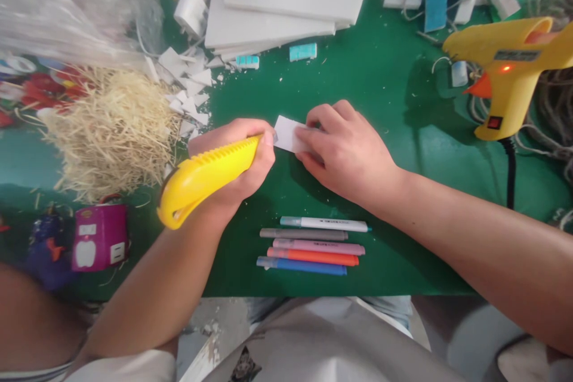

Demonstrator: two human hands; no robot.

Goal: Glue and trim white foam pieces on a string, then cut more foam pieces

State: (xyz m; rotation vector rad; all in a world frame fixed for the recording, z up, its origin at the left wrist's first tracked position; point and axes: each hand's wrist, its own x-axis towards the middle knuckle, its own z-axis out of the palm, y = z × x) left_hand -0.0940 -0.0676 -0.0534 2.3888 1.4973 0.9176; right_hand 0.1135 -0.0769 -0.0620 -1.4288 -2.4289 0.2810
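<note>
My left hand [242, 161] grips a yellow utility knife [201, 182], its tip against the left end of a small white foam piece [289, 134]. My right hand [347, 152] lies flat on that piece, pressing it down on the green mat [380, 83]. Most of the piece is hidden under my right fingers. The knife's blade is too small to make out.
Several coloured marker pens [313, 245] lie in a row near the front edge. A yellow hot glue gun [505, 71] stands at the right, its light on. White foam boards [277, 6] are stacked at the back. A straw pile [107, 131] and a small purple box [99, 237] sit left.
</note>
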